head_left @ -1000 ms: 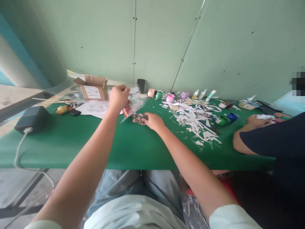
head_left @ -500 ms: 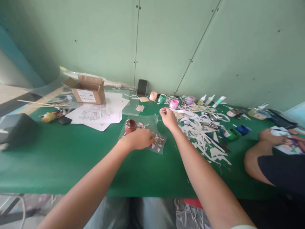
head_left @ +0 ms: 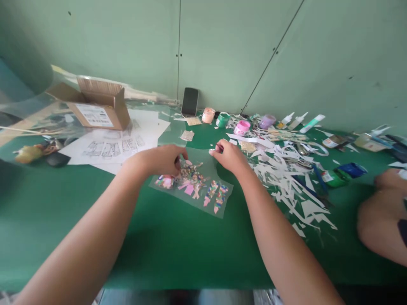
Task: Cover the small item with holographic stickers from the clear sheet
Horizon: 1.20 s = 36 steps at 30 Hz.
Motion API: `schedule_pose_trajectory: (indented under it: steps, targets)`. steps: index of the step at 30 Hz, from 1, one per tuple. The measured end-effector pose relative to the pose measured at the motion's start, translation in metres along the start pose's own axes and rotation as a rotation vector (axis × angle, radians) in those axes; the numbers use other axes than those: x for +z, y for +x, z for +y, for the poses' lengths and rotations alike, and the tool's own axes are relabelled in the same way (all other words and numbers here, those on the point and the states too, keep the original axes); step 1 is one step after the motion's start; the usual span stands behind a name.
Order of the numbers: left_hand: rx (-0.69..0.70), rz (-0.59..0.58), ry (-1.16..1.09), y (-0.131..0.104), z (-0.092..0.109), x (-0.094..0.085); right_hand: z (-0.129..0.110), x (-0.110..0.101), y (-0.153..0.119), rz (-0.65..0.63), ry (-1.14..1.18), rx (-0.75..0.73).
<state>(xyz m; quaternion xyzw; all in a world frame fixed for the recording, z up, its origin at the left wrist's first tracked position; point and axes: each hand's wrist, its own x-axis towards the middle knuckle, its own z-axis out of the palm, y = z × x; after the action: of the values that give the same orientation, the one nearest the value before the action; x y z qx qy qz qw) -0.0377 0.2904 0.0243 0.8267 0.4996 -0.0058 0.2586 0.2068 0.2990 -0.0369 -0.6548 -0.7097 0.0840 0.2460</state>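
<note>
My left hand (head_left: 162,163) is over the left part of a clear plastic sheet (head_left: 206,209), its fingers bent down and apart, close to small cut pieces (head_left: 190,178) in pink and mixed colours. Two patterned strips with pink tips (head_left: 220,199) lie side by side at the sheet's right end. Just beyond the sheet's upper right corner, my right hand (head_left: 230,154) is closed in a pinch. A tiny pale spot shows at its fingertips; whether that is a piece or a nail I cannot tell.
White paper scraps (head_left: 286,178) cover the right side around open paint jars (head_left: 340,176). More jars (head_left: 241,127) and a dark phone (head_left: 190,101) stand along the wall. Left are printed sheets (head_left: 111,148) and a cardboard box (head_left: 98,108). Another person's arm (head_left: 381,212) rests at far right.
My left hand has moved left off the strips, uncovering the pieces and strips. The brown paint jar beside it no longer shows. My right hand stays pinched; the view has shifted.
</note>
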Motion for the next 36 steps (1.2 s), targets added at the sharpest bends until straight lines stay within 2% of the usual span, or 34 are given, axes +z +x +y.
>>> schedule_pose_trajectory:
  steps: [3,6,8,10,14,17,20,24,28,30,33,34,36]
  targets:
    - [0.027,0.119,-0.055,0.005,-0.001,-0.018,0.005,0.003,0.002,0.05,0.126,-0.014]
    - [0.074,0.254,-0.261,0.008,-0.008,-0.03,0.01,0.008,0.006,-0.002,0.278,0.014]
    - [0.101,0.331,-0.428,0.008,-0.015,-0.029,0.012,0.011,0.008,-0.014,0.346,0.034]
    - [0.128,0.355,-0.501,0.007,-0.023,-0.024,0.013,0.012,0.009,0.018,0.393,0.03]
    - [0.153,0.355,-0.398,0.001,-0.03,-0.015,0.009,0.009,0.007,0.101,0.484,0.0]
    - [0.169,0.39,-0.33,-0.001,-0.027,-0.014,0.006,0.006,0.007,0.151,0.565,0.026]
    - [0.209,0.423,-0.331,-0.001,-0.022,-0.013,0.006,0.003,0.008,0.149,0.621,0.031]
    - [0.257,0.509,-0.371,0.001,-0.017,-0.01,0.011,-0.006,0.006,0.149,0.507,0.021]
    - [0.33,0.619,-0.44,-0.003,-0.01,-0.008,0.015,-0.018,0.004,0.227,0.508,0.053]
    - [0.364,0.61,-0.495,-0.007,-0.004,-0.007,0.016,-0.022,0.003,0.258,0.507,0.067]
    - [0.39,0.536,-0.561,-0.011,0.007,-0.004,0.016,-0.023,0.004,0.242,0.506,0.085]
    - [0.402,0.539,-0.565,-0.01,0.009,-0.003,0.016,-0.023,0.004,0.236,0.504,0.091]
    - [0.436,0.616,-0.556,-0.007,0.012,0.001,0.017,-0.022,0.005,0.259,0.522,0.105]
